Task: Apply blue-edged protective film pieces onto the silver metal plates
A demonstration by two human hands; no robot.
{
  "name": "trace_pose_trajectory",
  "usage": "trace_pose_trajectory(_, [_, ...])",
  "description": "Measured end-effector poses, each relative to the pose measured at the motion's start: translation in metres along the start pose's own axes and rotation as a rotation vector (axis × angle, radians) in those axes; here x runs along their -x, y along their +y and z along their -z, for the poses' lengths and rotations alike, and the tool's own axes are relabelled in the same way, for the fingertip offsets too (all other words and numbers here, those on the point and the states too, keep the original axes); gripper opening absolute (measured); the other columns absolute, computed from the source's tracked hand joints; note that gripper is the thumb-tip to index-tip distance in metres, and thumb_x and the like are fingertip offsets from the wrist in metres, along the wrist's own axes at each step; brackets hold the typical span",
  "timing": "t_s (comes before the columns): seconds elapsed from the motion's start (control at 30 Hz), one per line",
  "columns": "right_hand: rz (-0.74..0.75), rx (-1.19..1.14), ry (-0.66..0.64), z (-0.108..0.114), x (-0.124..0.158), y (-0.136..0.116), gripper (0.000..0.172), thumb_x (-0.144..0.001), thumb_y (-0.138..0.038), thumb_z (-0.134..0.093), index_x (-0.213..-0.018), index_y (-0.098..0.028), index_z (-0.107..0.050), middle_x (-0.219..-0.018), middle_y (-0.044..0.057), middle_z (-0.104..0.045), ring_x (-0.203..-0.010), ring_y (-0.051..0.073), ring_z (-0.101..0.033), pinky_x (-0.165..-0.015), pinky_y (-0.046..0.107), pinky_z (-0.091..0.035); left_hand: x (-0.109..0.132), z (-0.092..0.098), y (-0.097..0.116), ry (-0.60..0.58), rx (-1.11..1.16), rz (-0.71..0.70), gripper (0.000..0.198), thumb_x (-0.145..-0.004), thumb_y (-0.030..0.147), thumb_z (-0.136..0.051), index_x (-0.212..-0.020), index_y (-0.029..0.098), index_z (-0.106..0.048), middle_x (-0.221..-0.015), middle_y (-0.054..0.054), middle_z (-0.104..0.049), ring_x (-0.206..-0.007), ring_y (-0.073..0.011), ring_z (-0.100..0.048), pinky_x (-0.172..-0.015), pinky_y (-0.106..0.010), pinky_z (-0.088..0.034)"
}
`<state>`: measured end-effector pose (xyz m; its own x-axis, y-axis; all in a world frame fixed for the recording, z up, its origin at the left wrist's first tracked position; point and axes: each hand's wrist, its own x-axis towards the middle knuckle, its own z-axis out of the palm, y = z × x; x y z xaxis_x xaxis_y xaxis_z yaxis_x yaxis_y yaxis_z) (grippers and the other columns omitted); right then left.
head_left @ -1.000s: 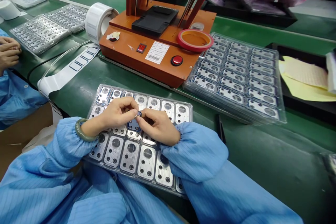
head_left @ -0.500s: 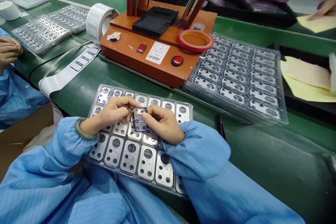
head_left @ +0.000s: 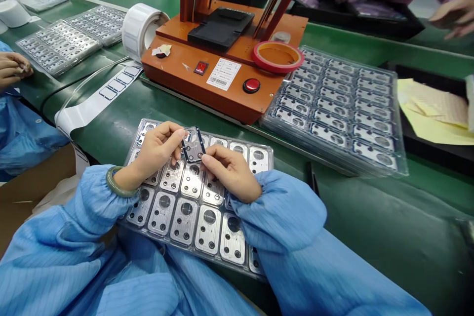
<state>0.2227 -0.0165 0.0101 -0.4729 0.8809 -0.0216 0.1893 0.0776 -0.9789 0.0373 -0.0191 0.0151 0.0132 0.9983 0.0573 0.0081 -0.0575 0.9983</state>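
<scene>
Between my hands a small metal plate with a dark blue border [head_left: 193,146] is held up, tilted, over a clear tray of silver plates [head_left: 185,221]. My left hand [head_left: 160,150] pinches its upper left edge between thumb and fingers. At its lower right corner, my right hand [head_left: 232,170] grips it with thumb and forefinger. The silver plates in the tray have a large round recess and small dark holes; some at the upper left show blue borders. My hands hide part of the tray's middle.
An orange press [head_left: 207,79] stands behind the tray, with a red tape ring [head_left: 277,57] on it. Stacked trays [head_left: 333,108] are at the right, a label roll [head_left: 138,32] and its strip [head_left: 89,106] at the left. Other people's hands [head_left: 14,70] show at the left and upper right.
The bordered plate has been raised and tilted away from its more upright pose. My left hand has shifted up and left; my right hand has hardly moved. At upper right, a person's hand no longer holds yellow paper.
</scene>
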Motion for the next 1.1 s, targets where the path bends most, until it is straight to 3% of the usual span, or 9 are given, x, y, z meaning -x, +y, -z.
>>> trace_pose_trajectory(0.83, [0.03,0.004,-0.001,-0.0001,-0.0038,0.0085,0.011,-0.077,-0.029,-0.056,-0.077,-0.02,-0.051,-0.06,-0.004,-0.051,-0.05,0.008,-0.042,-0.047,0.022,-0.035,-0.0016,-0.0026,-0.0044,0.016,-0.03,-0.004,0.029,-0.085,0.045,-0.06,-0.081,0.017,-0.054,-0.046,0.006,-0.055,-0.035,-0.0065,-0.049,-0.037,-0.016,-0.04])
trace_pose_trajectory(1.0, [0.036,0.003,0.002,0.0042,-0.003,0.0068,0.009,-0.077,-0.026,-0.054,-0.072,-0.019,-0.053,-0.061,-0.002,-0.054,-0.051,0.01,-0.048,-0.048,0.023,-0.038,0.0,-0.0036,-0.0048,0.003,-0.044,-0.014,0.028,-0.086,0.044,-0.058,-0.085,0.017,-0.054,-0.047,0.006,-0.055,-0.036,-0.0069,-0.049,-0.038,-0.017,-0.039])
trace_pose_trajectory(1.1, [0.064,-0.057,0.025,0.0039,-0.003,0.0059,0.012,-0.081,-0.028,-0.054,-0.085,-0.018,-0.058,-0.066,-0.002,-0.056,-0.054,0.012,-0.052,-0.051,0.026,-0.042,-0.0001,-0.004,-0.0065,0.005,-0.083,-0.024,0.026,-0.088,0.042,-0.055,-0.086,0.017,-0.055,-0.048,0.007,-0.052,-0.037,-0.0069,-0.047,-0.039,-0.018,-0.038])
